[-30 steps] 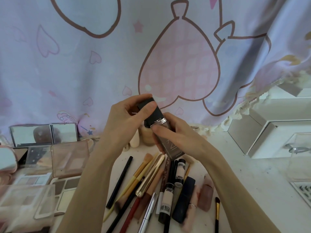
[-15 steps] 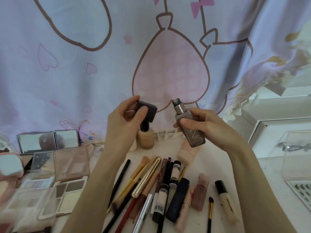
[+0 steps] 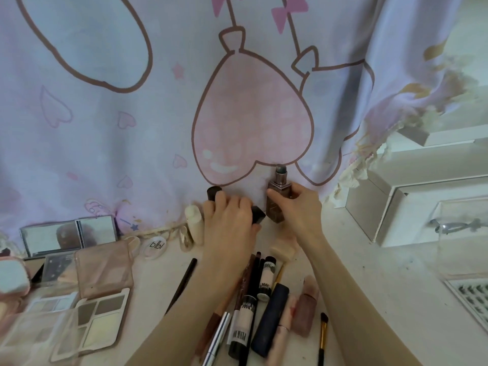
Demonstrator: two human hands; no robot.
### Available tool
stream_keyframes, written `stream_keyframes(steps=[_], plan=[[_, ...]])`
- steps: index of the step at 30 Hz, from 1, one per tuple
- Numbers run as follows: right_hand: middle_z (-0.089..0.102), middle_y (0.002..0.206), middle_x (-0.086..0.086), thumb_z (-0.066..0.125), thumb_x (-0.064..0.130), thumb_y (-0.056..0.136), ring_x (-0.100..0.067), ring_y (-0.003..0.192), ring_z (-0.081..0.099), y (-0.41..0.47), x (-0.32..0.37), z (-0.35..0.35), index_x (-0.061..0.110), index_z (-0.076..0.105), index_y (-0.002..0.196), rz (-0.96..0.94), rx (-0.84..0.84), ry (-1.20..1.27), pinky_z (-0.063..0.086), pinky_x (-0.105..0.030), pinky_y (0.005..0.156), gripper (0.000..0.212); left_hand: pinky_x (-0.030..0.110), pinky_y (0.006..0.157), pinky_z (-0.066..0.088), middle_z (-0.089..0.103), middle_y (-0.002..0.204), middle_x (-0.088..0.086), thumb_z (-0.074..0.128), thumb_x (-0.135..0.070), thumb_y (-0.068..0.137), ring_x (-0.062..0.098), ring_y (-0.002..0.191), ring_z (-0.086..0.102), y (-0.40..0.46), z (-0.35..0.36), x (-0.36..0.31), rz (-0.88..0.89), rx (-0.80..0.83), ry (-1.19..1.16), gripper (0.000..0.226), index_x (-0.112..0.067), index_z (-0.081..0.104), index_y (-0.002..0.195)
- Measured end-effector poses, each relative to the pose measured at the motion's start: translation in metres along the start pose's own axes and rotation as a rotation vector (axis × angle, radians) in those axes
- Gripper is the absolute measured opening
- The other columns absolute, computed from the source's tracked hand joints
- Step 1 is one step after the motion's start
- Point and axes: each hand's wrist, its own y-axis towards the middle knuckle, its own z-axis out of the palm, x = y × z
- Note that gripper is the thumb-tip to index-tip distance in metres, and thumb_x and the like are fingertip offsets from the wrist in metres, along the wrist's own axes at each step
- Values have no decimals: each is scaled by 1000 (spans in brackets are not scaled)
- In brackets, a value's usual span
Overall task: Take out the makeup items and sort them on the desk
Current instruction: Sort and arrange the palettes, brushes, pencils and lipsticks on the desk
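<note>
I'm seeing the right hand (image 3: 298,207) gripping the bottle (image 3: 277,199), upright at the far edge of the surface (image 3: 369,273) by the curtain (image 3: 105,128). Left hand (image 3: 229,215) is holding the black cap (image 3: 257,215) just left of it. Pencils & tubes (image 3: 269,318) are lying nearer.

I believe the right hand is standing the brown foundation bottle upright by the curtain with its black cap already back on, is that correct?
Not quite. In the head view the right hand does hold the brown foundation bottle upright by the curtain, but the pump top is bare. The black cap is off, held in the left hand.
</note>
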Motion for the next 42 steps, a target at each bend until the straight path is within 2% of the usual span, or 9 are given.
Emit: stream_keyframes(steps=[3,8,13,18,22,27,31,36,42], plan=[[62,68,6,68,32,81,-6,65,57,1,-4,1,20,61,69,-4,-9,-34,40,-8,52,19,32,87,30,56,111,3,55,-31,89,22,106,43,1,10,-9,35,48,13,24,-15,50,107],[56,60,12,67,34,82,-2,60,52,2,-7,2,24,55,64,-52,4,-144,39,-19,56,24,25,77,41,48,118,6,50,-16,93,19,109,47,2,23,-17,12,106,-120,23,-11,42,114],[61,67,7,63,40,84,-9,67,57,6,-8,-1,18,62,73,-63,63,-196,46,-24,63,25,23,65,33,48,113,5,58,-26,88,19,102,51,4,30,-15,12,129,-181,31,-11,42,110],[61,73,6,62,44,84,-3,66,54,7,-9,-9,16,62,80,-75,197,-247,39,-16,55,28,23,61,34,48,110,4,58,-21,89,19,95,55,2,38,-8,26,145,-195,25,-11,47,109],[67,101,-6,59,41,87,-19,90,60,5,-12,-9,10,65,106,-96,240,-377,45,-25,76,37,27,66,43,50,113,4,56,-10,88,20,98,54,2,41,-5,25,134,-168,22,-12,53,110],[62,121,-4,56,35,90,-21,109,56,5,-12,-9,15,59,123,-108,280,-437,42,-30,93,38,29,68,48,53,112,4,51,-11,91,19,99,53,3,42,1,-1,126,-170,18,-12,59,107],[63,118,-6,57,23,91,-21,106,57,4,-12,-9,16,59,123,-130,323,-513,41,-29,90,33,23,65,36,53,112,3,53,-9,89,19,100,52,2,43,-1,26,117,-177,18,-12,58,106],[64,116,-7,60,15,87,-24,104,57,4,-13,-9,17,60,118,-121,341,-511,41,-29,87,32,25,81,40,52,116,4,52,-3,87,20,105,50,4,43,-5,65,71,-200,25,-12,55,110],[62,116,-8,62,16,86,-25,102,56,2,-14,-6,15,56,118,-103,336,-506,39,-27,79,33,27,82,42,56,113,6,50,-5,88,20,105,51,1,44,-2,101,101,-175,24,-12,55,110]])
